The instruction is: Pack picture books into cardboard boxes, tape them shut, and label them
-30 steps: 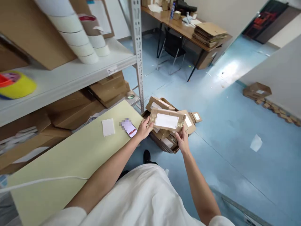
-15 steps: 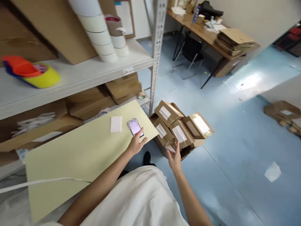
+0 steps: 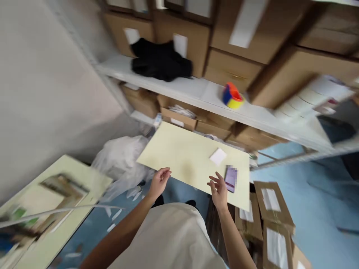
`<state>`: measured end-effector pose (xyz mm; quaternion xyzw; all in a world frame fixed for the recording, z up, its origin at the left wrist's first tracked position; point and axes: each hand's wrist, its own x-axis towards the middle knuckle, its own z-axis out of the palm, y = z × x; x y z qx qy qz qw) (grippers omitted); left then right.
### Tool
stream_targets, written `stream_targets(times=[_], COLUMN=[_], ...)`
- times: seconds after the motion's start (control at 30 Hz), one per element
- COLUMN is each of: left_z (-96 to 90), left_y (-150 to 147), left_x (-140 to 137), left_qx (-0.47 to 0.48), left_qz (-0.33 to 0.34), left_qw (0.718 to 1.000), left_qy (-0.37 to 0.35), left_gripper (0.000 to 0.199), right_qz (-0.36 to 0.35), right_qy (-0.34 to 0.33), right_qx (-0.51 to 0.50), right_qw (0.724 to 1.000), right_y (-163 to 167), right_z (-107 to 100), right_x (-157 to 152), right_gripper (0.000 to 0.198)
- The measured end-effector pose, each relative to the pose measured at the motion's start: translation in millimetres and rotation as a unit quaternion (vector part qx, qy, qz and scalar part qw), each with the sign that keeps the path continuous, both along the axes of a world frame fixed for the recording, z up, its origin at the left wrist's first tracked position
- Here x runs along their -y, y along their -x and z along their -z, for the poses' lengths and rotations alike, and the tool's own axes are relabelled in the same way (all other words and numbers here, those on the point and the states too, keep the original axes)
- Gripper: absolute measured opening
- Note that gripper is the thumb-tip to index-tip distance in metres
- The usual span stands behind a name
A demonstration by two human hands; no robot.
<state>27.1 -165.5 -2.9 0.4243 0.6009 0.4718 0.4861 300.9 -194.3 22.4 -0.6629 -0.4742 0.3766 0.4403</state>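
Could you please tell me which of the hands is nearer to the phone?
Right: the right hand is just left of the phone in view; the left hand is much farther left.

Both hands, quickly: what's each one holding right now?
Left hand: loosely open, nothing visible held, near the pale table.
Right hand: open, nothing visible held, beside the phone.

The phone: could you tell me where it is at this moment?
In the head view, the phone lies near the right end of the pale table, just right of the right hand; a white square is to its upper left.
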Motion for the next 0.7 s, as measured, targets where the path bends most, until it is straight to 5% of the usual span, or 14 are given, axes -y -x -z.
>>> stream_targets(times=[0.2, 0.33, 0.47, 0.7], left_z=[10.1, 7.9, 2.1, -4.2], left_y=[113, 158, 174, 158], left_x=[51, 94, 130, 177], left_qx=[0.009, 0.016, 0.025, 0.009], left_qz=[-0.197, -0.298, -0.401, -0.541], left_qw=[0.980, 0.953, 0.914, 0.837], left_qy=[0.033, 0.049, 0.060, 0.079], left_gripper=[0.040, 0.040, 0.040, 0.036], right_qz=[-0.187, -0.319, -0.427, -0.583], right_qy=[0.068, 0.079, 0.061, 0.086], right_qx=[0.004, 0.019, 0.030, 0.008], right_qw=[0.980, 0.944, 0.902, 0.808], right_y=[142, 220, 271, 330], right_z=[3, -1, 0, 31], right_x=[-26, -37, -52, -63], right_gripper=[0.052, 0.051, 0.047, 0.042])
